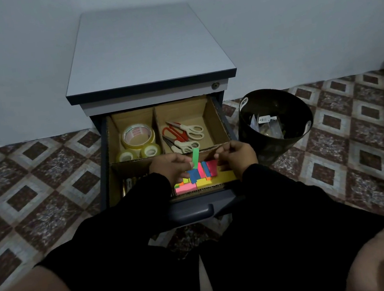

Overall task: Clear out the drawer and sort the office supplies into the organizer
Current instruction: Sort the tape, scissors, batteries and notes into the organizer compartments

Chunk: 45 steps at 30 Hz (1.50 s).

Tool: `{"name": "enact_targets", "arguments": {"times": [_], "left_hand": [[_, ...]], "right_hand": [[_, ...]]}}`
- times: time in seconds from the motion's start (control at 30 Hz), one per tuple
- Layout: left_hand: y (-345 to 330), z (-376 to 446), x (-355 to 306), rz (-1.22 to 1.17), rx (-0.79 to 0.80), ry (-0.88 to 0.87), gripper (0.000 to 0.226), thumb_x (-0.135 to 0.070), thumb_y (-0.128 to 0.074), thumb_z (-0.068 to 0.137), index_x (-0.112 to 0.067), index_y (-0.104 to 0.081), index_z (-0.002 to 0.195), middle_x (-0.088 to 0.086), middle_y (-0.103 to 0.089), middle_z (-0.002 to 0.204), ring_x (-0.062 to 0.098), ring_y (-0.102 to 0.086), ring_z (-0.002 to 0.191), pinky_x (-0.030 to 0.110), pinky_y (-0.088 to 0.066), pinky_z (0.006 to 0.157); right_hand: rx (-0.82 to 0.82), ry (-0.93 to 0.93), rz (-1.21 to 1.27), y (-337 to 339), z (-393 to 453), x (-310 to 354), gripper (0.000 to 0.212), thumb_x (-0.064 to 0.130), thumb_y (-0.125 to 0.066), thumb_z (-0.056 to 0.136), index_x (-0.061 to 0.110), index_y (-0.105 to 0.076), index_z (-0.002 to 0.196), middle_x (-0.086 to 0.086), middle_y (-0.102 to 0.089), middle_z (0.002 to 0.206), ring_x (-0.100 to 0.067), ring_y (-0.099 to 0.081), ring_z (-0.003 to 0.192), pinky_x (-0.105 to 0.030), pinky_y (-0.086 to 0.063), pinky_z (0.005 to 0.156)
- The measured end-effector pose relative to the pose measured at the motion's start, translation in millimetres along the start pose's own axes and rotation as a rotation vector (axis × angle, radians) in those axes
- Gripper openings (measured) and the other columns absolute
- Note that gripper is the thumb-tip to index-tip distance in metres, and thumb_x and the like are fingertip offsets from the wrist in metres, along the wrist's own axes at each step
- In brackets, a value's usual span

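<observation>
Pinching a green sticky-note strip [195, 157] between thumb and fingers, the left hand [171, 167] holds it upright at the centre of the frame, above the loose pile of coloured sticky notes [197, 178] in the lower-right compartment of the cardboard organizer [207, 115] that lines the open drawer [191, 211]. The right hand [236, 156] hovers beside it with fingers curled; whether it grips anything I cannot tell. Such a strip is probably featherlight, limp and tacky along one edge, so it is best taken by the non-adhesive end with a light pinch. Tape rolls [137, 135] fill the upper-left compartment, scissors [182, 134] the upper-right, batteries [129, 182] the lower-left. A dark wastebasket [274, 118] stands at right on the tiled floor [28, 174].
</observation>
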<state>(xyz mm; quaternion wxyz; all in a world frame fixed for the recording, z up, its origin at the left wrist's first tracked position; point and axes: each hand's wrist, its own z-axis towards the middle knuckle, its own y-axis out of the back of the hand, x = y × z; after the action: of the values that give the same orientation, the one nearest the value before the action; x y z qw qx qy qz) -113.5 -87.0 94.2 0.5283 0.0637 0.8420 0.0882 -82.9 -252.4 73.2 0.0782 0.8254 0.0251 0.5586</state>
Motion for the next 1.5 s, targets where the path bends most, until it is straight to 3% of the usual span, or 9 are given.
{"name": "enact_targets", "arguments": {"times": [0.2, 0.33, 0.43, 0.87, 1.07, 1.13, 1.27, 1.4, 1.5], "left_hand": [[-16.3, 1.1, -6.9, -0.115, 0.001, 0.042, 0.018, -0.007, -0.065, 0.086, -0.016, -0.056, 0.073, 0.0, -0.059, 0.067, -0.001, -0.055, 0.038, 0.012, -0.042, 0.042], [-22.7, 0.7, -10.0, -0.201, 0.035, 0.071, 0.02, -0.002, -0.064, 0.085, -0.012, -0.054, 0.072, -0.006, -0.058, 0.042, 0.0, -0.053, 0.033, 0.011, -0.038, 0.036], [-26.1, 0.1, -9.6, -0.226, 0.035, 0.083, 0.021, 0.0, -0.064, 0.085, -0.01, -0.052, 0.071, -0.006, -0.055, 0.036, 0.001, -0.051, 0.031, 0.01, -0.038, 0.034], [-28.9, 3.6, -7.4, -0.229, 0.016, 0.057, 0.02, 0.0, -0.064, 0.085, -0.012, -0.053, 0.072, -0.006, -0.056, 0.037, 0.001, -0.051, 0.032, 0.012, -0.041, 0.035], [-19.9, 5.0, -4.6, -0.093, -0.048, -0.019, 0.021, -0.004, -0.064, 0.086, -0.017, -0.055, 0.071, -0.004, -0.059, 0.056, 0.006, -0.054, 0.048, 0.013, -0.04, 0.041], [-12.2, 6.1, 2.0, 0.012, -0.12, -0.103, 0.021, -0.005, -0.064, 0.085, -0.019, -0.056, 0.071, -0.002, -0.057, 0.066, 0.01, -0.053, 0.058, 0.013, -0.042, 0.047], [4.3, 4.6, 15.5, 0.197, -0.219, -0.205, 0.01, -0.007, -0.067, 0.082, -0.015, -0.064, 0.076, 0.001, -0.06, 0.071, 0.016, -0.057, 0.076, 0.024, -0.047, 0.075], [13.2, -2.4, 23.9, 0.379, -0.241, -0.295, 0.012, -0.01, -0.067, 0.082, -0.008, -0.068, 0.093, 0.002, -0.063, 0.088, 0.011, -0.056, 0.084, 0.023, -0.045, 0.079], [15.7, -4.9, 31.1, 0.447, -0.262, -0.339, 0.018, -0.011, -0.07, 0.081, -0.01, -0.066, 0.098, 0.002, -0.058, 0.098, 0.012, -0.053, 0.086, 0.028, -0.046, 0.082]], "right_hand": [[0.189, 0.105, 0.135, 5.5, -16.1, 13.0, 0.017, -0.01, -0.059, 0.083, 0.003, -0.055, 0.072, 0.002, -0.061, 0.044, -0.005, -0.055, 0.038, -0.017, -0.049, 0.043], [0.232, 0.138, 0.139, 4.0, -18.7, 11.4, 0.019, -0.014, -0.059, 0.08, 0.002, -0.056, 0.071, 0.002, -0.059, 0.046, -0.006, -0.053, 0.037, -0.019, -0.047, 0.041], [0.224, 0.153, 0.119, 1.9, -17.5, 9.9, 0.021, -0.016, -0.059, 0.08, 0.003, -0.055, 0.071, 0.002, -0.057, 0.044, -0.007, -0.052, 0.035, -0.019, -0.046, 0.041], [0.225, 0.199, 0.018, 0.7, -12.7, 6.3, 0.023, -0.014, -0.06, 0.08, 0.008, -0.056, 0.073, 0.004, -0.054, 0.044, -0.006, -0.05, 0.035, -0.02, -0.047, 0.04], [0.129, 0.143, -0.071, -1.8, -5.7, 3.7, 0.026, -0.012, -0.06, 0.081, 0.009, -0.055, 0.067, -0.003, -0.055, 0.054, -0.003, -0.049, 0.034, -0.018, -0.045, 0.037], [0.089, 0.072, -0.179, -1.9, -1.4, -1.7, 0.029, -0.01, -0.061, 0.082, 0.012, -0.055, 0.065, -0.006, -0.056, 0.062, -0.005, -0.05, 0.036, -0.021, -0.048, 0.04], [0.07, -0.008, -0.375, -6.6, 4.6, -9.4, 0.03, -0.008, -0.058, 0.082, 0.015, -0.053, 0.063, -0.007, -0.059, 0.066, -0.016, -0.053, 0.048, -0.03, -0.051, 0.05], [0.03, -0.008, -0.535, -14.3, 9.7, -12.6, 0.031, 0.003, -0.062, 0.083, 0.02, -0.054, 0.059, -0.013, -0.068, 0.086, -0.029, -0.065, 0.075, -0.041, -0.056, 0.076], [0.002, 0.004, -0.626, -17.4, 10.3, -12.1, 0.014, 0.01, -0.062, 0.085, 0.016, -0.064, 0.072, -0.011, -0.07, 0.099, -0.029, -0.066, 0.092, -0.04, -0.053, 0.086]]}}
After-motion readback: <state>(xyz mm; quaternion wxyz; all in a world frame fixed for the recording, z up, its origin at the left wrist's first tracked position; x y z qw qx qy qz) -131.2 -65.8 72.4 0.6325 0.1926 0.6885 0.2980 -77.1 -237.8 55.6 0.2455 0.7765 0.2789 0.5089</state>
